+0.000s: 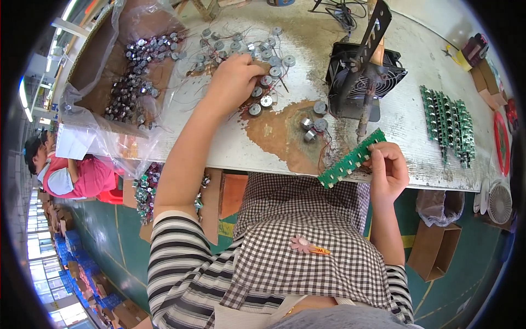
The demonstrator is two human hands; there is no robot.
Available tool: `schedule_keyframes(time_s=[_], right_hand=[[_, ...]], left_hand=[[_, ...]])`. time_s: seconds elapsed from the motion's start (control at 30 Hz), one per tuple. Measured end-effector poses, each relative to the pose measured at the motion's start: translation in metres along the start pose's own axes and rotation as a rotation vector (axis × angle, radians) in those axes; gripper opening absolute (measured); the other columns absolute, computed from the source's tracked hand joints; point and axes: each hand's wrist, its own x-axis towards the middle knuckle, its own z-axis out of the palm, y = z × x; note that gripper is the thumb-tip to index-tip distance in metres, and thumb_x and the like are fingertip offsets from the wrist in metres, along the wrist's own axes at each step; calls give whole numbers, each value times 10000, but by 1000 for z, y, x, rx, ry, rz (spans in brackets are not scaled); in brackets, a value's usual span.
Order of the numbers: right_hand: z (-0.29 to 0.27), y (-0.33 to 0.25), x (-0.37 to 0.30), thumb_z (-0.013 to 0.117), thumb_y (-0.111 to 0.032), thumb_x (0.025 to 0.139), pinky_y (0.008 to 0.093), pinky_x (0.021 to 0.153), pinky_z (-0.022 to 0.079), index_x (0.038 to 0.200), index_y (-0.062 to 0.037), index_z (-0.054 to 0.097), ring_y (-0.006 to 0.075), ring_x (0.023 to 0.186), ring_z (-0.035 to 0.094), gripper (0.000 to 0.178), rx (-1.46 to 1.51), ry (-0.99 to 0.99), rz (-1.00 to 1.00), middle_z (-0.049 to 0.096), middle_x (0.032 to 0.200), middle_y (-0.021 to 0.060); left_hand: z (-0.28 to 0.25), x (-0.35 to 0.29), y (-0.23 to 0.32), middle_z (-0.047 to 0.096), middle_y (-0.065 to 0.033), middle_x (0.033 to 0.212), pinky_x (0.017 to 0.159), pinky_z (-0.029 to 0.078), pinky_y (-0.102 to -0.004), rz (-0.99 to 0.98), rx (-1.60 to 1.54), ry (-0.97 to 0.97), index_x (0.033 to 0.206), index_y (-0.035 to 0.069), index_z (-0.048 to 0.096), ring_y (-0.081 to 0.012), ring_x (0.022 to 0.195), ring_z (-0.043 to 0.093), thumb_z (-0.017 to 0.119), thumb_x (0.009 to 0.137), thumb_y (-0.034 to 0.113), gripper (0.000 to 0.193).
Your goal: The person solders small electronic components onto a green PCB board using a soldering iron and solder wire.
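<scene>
Green, pinched near its far end by the right hand (pixel 390 169): circuit board (pixel 350 160), slanting lengthwise leftward and bodyward from those fingers. Around curled fingers of the left hand (pixel 235 82), motors (pixel 266 101); hold impossible to tell.

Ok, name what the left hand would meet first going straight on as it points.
The left hand would probably meet the small round metal parts just past it; exact depth is unclear.

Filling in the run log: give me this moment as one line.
left hand: at round metal parts; right hand: pinching green circuit board; beyond board: black fan; table right: more boards
</scene>
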Motion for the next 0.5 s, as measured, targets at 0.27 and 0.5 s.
schedule_keyframes(time_s=[0.27,0.5], right_hand=[[1,0,1,540,79,864,198,558,467,862,32,541,89,644,542,47,-16,-10,-39,588,919,133],[0,0,1,565,93,844,184,548,422,829,44,561,88,651,530,52,-52,2,-52,595,874,117]], left_hand=[[-12,6,8,645,-76,857,673,458,-274,-378,-672,487,858,-33,687,-154,763,598,632,859,124,167],[-43,-9,77,661,-123,889,562,456,-198,-592,-1438,505,1092,-53,582,-133,694,639,531,938,115,234]])
